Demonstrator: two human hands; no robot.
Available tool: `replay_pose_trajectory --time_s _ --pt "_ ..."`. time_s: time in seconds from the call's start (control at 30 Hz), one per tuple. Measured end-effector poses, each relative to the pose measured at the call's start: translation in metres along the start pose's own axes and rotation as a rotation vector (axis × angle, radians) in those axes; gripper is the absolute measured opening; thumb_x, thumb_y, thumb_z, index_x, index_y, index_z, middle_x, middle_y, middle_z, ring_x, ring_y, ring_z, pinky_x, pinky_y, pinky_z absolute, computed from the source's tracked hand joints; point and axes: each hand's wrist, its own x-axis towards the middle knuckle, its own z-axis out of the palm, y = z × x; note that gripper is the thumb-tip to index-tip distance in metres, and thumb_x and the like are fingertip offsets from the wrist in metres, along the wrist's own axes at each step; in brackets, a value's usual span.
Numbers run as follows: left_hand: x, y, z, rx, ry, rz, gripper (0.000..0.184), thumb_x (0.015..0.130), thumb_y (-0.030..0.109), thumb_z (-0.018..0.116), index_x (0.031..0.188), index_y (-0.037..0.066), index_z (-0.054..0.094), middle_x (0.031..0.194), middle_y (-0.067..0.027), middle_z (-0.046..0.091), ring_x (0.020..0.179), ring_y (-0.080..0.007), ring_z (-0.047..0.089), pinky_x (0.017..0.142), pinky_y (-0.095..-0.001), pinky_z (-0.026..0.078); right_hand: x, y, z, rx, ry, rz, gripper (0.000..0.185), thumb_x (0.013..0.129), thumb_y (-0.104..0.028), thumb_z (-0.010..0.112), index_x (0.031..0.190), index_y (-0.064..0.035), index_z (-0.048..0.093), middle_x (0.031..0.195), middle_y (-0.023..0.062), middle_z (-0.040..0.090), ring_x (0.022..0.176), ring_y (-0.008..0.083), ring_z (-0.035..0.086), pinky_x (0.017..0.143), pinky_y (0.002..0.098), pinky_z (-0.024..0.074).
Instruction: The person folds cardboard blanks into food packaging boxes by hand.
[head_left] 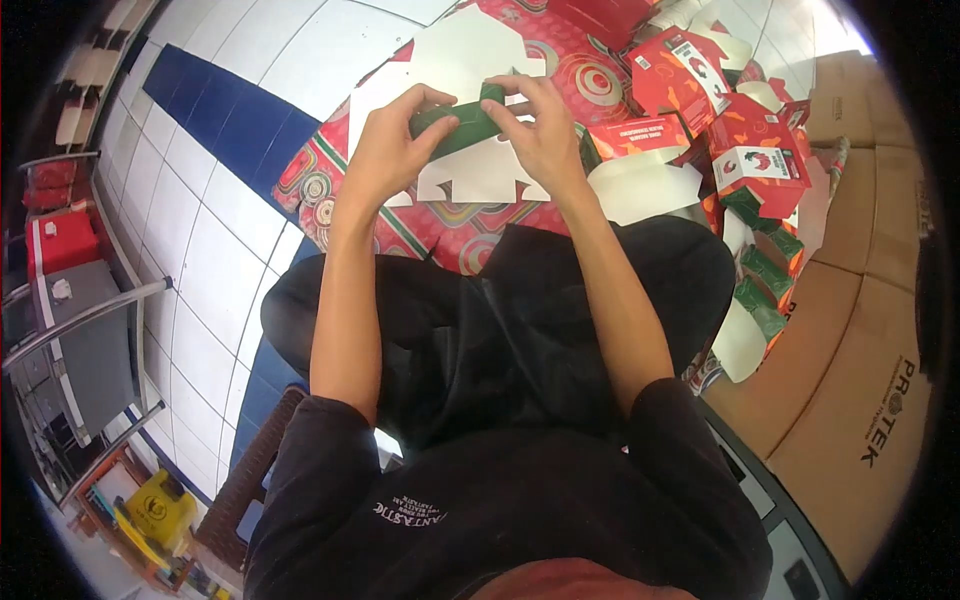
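Head view: at the upper centre of the frame, a green piece (470, 126) is held between the left hand (395, 145) and right hand (545, 135), its ends gripped by the fingers of both, seemingly for steadiness. White card (470, 48) is laid beneath on patterned cloth (588, 82), probably within easy reach; red boxes (757, 128) are heaped aside, upper right.
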Motion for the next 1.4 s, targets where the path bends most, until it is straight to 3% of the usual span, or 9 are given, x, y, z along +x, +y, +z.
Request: replay_pose_trajectory --time_s 0.07,0.13,0.23,0.33,0.4,0.63,0.83,1.1,1.4 --pt "-0.001 0.001 0.0 -0.003 0.013 0.032 0.027 0.1 0.018 0.077 0.123 0.004 0.072 0.096 -0.017 0.081 0.071 -0.0192 0.069 0.068 -0.0346 0.054 0.001 -0.007 -0.005 -0.023 -0.025 -0.024 0.032 0.102 -0.015 0.077 0.133 -0.007 0.075 0.121 0.0119 0.065 0.101 0.0214 0.076 0.072 0.0296 0.0662" --pt "-0.002 0.006 -0.003 -0.031 0.024 -0.067 0.031 0.103 0.02 0.077 0.128 0.002 0.071 0.104 -0.0075 0.076 0.096 -0.013 0.067 0.084 -0.0309 0.054 0.002 -0.011 -0.009 -0.044 -0.05 -0.048 0.03 0.103 -0.014 0.077 0.132 -0.0069 0.076 0.119 0.0107 0.065 0.101 0.02 0.076 0.074 0.0296 0.066" --pt "0.003 0.003 -0.008 -0.018 0.08 0.038 0.03 0.101 0.018 0.078 0.126 0.004 0.07 0.101 -0.0089 0.078 0.075 -0.0131 0.069 0.065 -0.0316 0.055 0.006 -0.006 -0.016 0.049 -0.108 -0.041 0.033 0.106 -0.013 0.071 0.139 -0.0078 0.074 0.113 0.0091 0.066 0.099 0.0181 0.075 0.077 0.0298 0.0656" --pt "0.003 0.011 -0.013 -0.272 0.056 -0.115 0.029 0.1 0.019 0.081 0.122 0.004 0.069 0.104 -0.0075 0.075 0.076 -0.0126 0.07 0.062 -0.029 0.057 0.008 -0.001 -0.018 0.376 -0.166 0.1 0.03 0.106 -0.012 0.068 0.135 -0.0036 0.07 0.106 0.0073 0.067 0.092 0.0198 0.075 0.079 0.0321 0.063" --pt "0.003 0.011 -0.015 -0.217 0.049 -0.073 0.03 0.099 0.02 0.083 0.12 0.004 0.068 0.103 -0.0078 0.074 0.076 -0.0126 0.07 0.061 -0.0284 0.058 0.009 0.001 -0.021 0.489 -0.309 0.14 0.023 0.11 -0.008 0.062 0.13 0.0002 0.066 0.108 0.0071 0.068 0.094 0.0187 0.075 0.081 0.0324 0.0638" --pt "0.007 -0.006 -0.021 -0.166 0.171 -0.148 0.038 0.093 0.026 0.09 0.112 0.001 0.067 0.097 -0.0092 0.074 0.083 -0.013 0.07 0.068 -0.0279 0.055 0.012 0.0 -0.021 0.781 -0.13 0.245 0.018 0.11 -0.007 0.061 0.126 0.0011 0.064 0.113 0.0089 0.069 0.091 0.0174 0.075 0.084 0.0323 0.0631" --pt "0.001 0.013 -0.009 -0.071 0.066 -0.238 0.034 0.098 0.028 0.085 0.109 -0.001 0.072 0.091 -0.0094 0.075 0.082 -0.0129 0.069 0.072 -0.0304 0.055 0.003 0.0 -0.012 0.438 -0.306 0.093 0.023 0.106 -0.014 0.069 0.125 -0.0007 0.069 0.113 0.0089 0.068 0.087 0.0166 0.075 0.079 0.032 0.0597" --pt "0.007 0.002 -0.006 0.055 0.085 -0.109 0.025 0.106 0.025 0.075 0.107 0.0 0.073 0.086 -0.0063 0.075 0.076 -0.0103 0.064 0.07 -0.0304 0.053 -0.005 -0.005 0.005 -0.008 0.102 -0.031 0.027 0.095 -0.015 0.084 0.116 0.0001 0.077 0.096 0.006 0.061 0.08 0.0143 0.07 0.07 0.0288 0.0584" --pt "0.005 0.007 -0.002 0.033 0.09 0.003 0.02 0.104 0.019 0.076 0.104 -0.001 0.075 0.088 -0.0088 0.079 0.077 -0.011 0.068 0.069 -0.0295 0.052 -0.009 -0.003 0.009 -0.098 0.144 -0.141 0.025 0.094 -0.012 0.083 0.115 0.0005 0.078 0.092 0.0073 0.062 0.077 0.0167 0.069 0.067 0.0288 0.0584"
